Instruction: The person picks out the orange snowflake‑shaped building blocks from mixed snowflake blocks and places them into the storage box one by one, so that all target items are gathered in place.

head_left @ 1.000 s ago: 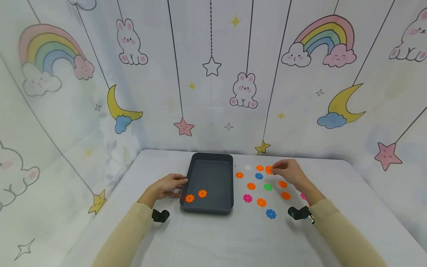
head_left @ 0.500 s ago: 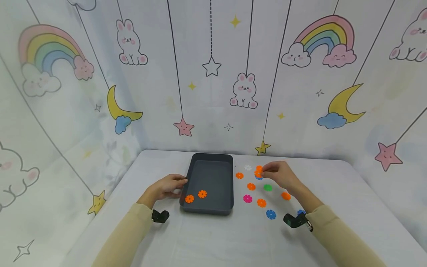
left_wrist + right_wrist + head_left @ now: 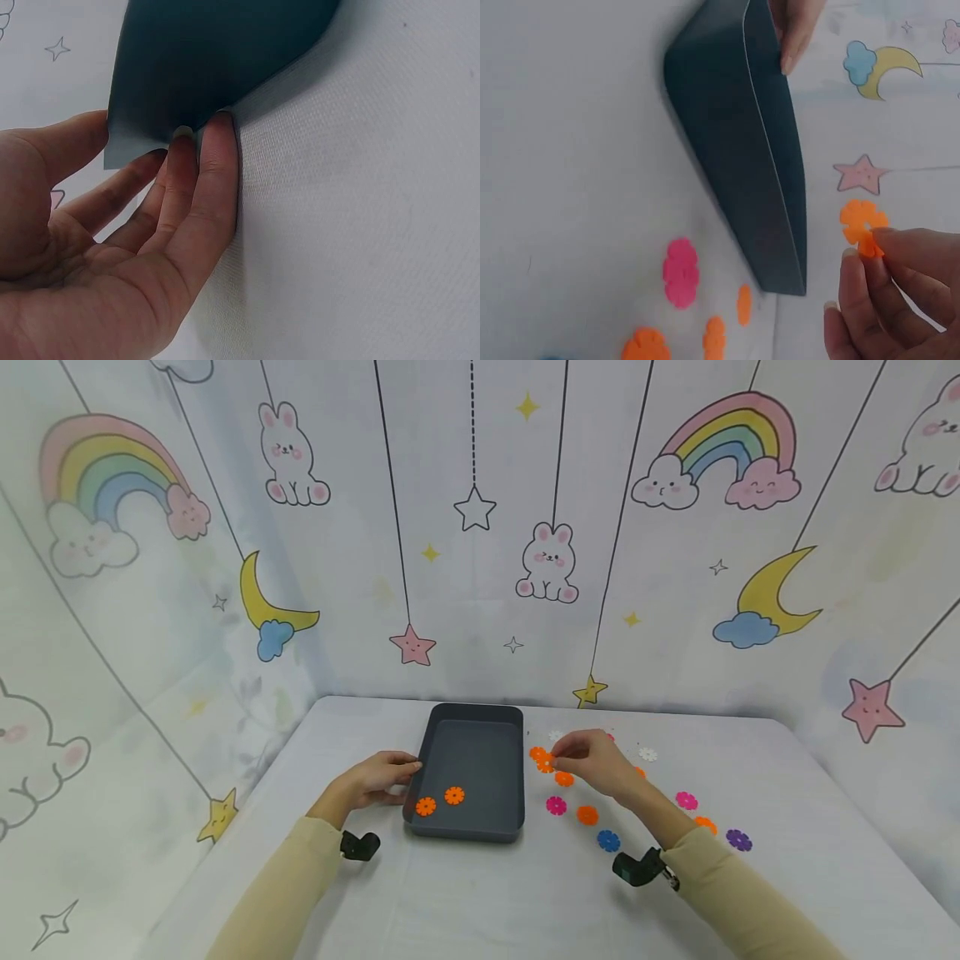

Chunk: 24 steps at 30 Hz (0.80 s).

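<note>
In the head view, a dark grey rectangular tray (image 3: pixel 472 752) lies on the white table, two orange flower-shaped discs (image 3: pixel 454 796) near its front left corner. My left hand (image 3: pixel 377 777) holds the tray's left side. Seen from the left wrist, the thumb is on the rim (image 3: pixel 114 150) and the fingertips reach the outer wall low down. My right hand (image 3: pixel 596 762) pinches another orange flower-shaped disc (image 3: pixel 860 219) between thumb and fingers, just right of the tray. That held disc overlaps an orange one behind it in the head view.
Right of the tray lie several loose flower discs: pink (image 3: pixel 557 806), orange (image 3: pixel 587 816), blue (image 3: pixel 609 841), purple (image 3: pixel 738 840) and white (image 3: pixel 647 754). The right hand and forearm hide some. A patterned cloth (image 3: pixel 480 635) rises behind the table.
My right hand has moved left, towards the tray, carrying the pinched orange disc over the other discs. The left hand and the tray have stayed in place.
</note>
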Each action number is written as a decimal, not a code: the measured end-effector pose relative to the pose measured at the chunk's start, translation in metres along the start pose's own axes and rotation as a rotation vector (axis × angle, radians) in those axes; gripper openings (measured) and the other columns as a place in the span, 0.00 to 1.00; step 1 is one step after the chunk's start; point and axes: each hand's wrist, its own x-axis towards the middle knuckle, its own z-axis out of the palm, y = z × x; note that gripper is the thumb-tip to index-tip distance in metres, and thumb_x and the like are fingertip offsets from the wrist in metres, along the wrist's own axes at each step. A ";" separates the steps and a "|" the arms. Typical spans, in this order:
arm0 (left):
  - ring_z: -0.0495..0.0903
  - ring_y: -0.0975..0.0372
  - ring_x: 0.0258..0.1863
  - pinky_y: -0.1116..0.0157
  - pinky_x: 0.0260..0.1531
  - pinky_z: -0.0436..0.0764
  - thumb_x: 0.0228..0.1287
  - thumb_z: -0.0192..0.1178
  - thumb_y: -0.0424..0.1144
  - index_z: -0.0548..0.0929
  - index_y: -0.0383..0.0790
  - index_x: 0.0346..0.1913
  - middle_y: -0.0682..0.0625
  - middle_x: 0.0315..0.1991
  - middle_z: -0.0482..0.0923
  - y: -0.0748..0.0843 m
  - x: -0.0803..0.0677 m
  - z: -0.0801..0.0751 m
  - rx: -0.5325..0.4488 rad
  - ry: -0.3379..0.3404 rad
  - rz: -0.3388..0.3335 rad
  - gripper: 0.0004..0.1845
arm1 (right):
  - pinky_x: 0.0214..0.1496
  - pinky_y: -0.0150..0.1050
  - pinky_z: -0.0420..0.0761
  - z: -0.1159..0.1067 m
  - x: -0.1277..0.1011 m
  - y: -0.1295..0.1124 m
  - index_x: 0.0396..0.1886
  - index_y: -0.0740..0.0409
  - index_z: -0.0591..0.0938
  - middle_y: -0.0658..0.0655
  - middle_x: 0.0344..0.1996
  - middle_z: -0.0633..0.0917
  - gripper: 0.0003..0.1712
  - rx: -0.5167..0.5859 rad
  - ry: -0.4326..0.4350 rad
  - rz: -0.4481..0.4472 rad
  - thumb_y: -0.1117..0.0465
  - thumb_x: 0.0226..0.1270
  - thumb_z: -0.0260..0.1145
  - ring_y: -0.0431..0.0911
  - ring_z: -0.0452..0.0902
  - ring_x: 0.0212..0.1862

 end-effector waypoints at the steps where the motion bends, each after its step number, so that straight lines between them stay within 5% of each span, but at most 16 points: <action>1: 0.75 0.47 0.62 0.54 0.50 0.86 0.79 0.57 0.43 0.70 0.31 0.71 0.36 0.64 0.74 0.000 0.000 0.000 -0.001 -0.001 0.002 0.27 | 0.55 0.58 0.84 0.004 0.001 -0.001 0.46 0.64 0.86 0.57 0.39 0.88 0.10 0.002 -0.005 -0.002 0.63 0.70 0.70 0.61 0.83 0.47; 11: 0.74 0.46 0.63 0.54 0.51 0.86 0.79 0.57 0.44 0.69 0.31 0.72 0.36 0.66 0.73 0.001 0.002 0.000 -0.009 -0.008 -0.008 0.28 | 0.49 0.44 0.87 0.042 0.012 -0.019 0.41 0.58 0.87 0.53 0.38 0.88 0.03 -0.005 -0.067 -0.041 0.65 0.69 0.71 0.57 0.85 0.45; 17: 0.74 0.46 0.63 0.54 0.51 0.86 0.79 0.56 0.43 0.69 0.31 0.72 0.36 0.65 0.73 0.001 0.000 0.000 -0.012 -0.009 -0.002 0.27 | 0.43 0.37 0.86 0.063 0.022 -0.026 0.38 0.56 0.88 0.50 0.36 0.87 0.03 -0.092 -0.080 -0.116 0.66 0.67 0.72 0.45 0.83 0.38; 24: 0.74 0.46 0.64 0.53 0.52 0.86 0.79 0.56 0.43 0.68 0.30 0.72 0.36 0.66 0.73 0.001 0.000 -0.001 -0.016 -0.015 0.002 0.27 | 0.40 0.33 0.84 0.082 0.031 -0.026 0.38 0.60 0.87 0.51 0.35 0.86 0.04 -0.184 -0.115 -0.213 0.69 0.64 0.72 0.41 0.81 0.36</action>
